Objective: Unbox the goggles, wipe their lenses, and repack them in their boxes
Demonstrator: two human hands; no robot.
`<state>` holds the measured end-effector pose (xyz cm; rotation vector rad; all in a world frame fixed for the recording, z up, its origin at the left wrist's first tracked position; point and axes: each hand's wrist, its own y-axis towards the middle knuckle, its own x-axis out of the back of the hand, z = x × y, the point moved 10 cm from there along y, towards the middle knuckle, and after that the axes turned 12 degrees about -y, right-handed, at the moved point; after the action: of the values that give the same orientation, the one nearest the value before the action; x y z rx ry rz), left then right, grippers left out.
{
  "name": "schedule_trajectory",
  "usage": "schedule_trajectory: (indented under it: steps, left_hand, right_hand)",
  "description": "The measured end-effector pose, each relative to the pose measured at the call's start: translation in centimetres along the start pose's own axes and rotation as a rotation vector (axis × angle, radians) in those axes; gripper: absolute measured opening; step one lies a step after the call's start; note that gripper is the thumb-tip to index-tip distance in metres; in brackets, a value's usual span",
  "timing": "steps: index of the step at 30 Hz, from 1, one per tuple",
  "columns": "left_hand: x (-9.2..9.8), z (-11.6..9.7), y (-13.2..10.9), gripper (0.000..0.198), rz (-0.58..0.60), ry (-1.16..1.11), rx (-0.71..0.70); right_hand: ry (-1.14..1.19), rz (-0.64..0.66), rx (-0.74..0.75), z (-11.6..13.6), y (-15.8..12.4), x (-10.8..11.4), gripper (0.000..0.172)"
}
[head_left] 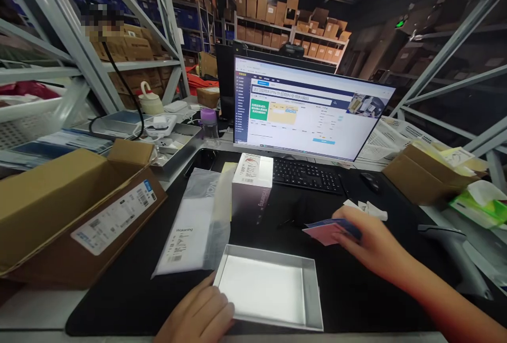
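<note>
My left hand (200, 314) rests at the near left corner of an open white tray-like box (312, 293) on the black desk mat, fingers curled against its wall. My right hand (370, 245) is closed on a small pink and blue card or packet (327, 231) just above the mat, right of the box. A white plastic bag (192, 232) with a label lies left of the box. A tall white and dark product box (253, 184) stands behind it.
A monitor (304, 108) and black keyboard (307, 175) stand at the back, a mouse (370, 182) to the right. An open cardboard carton (75, 211) lies at left, another (422, 176) at right. A barcode scanner (455, 250) sits far right. Shelving racks surround the desk.
</note>
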<state>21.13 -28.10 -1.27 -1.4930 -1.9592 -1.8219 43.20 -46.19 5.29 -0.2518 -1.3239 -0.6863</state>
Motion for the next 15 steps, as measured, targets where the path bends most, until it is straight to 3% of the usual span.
schedule_trajectory:
  steps: [1,3,5,8,11,13,15]
  left_hand:
    - [-0.5,-0.1,0.6,0.017,0.018,-0.008,-0.013]
    - [-1.7,-0.6,2.0,0.017,0.055,-0.012,-0.046]
    - [-3.2,-1.0,3.2,0.017,0.101,-0.025,-0.071]
    - [-4.8,-1.2,4.3,0.020,0.133,-0.049,-0.077]
    - [-5.3,-1.2,4.6,0.021,0.106,-0.052,-0.074]
    - [-5.5,-1.2,4.4,0.020,0.100,-0.066,-0.065]
    - [-5.6,-1.0,4.3,0.019,0.099,-0.076,-0.050]
  right_hand:
    - [0.064,-0.069,0.050,1.3,-0.4,1.4,0.015]
    - [0.209,-0.091,0.232,4.8,-1.2,1.9,0.017]
    - [0.260,-0.046,0.429,8.1,-1.8,0.2,0.017]
    - [0.053,0.075,0.577,10.3,-1.8,-4.6,0.013]
    - [-0.075,0.293,0.569,8.8,-1.9,-7.0,0.018]
    - [0.016,0.349,0.485,6.2,-1.9,-5.5,0.029]
    - [0.094,0.236,0.326,1.9,-1.2,-2.5,0.026]
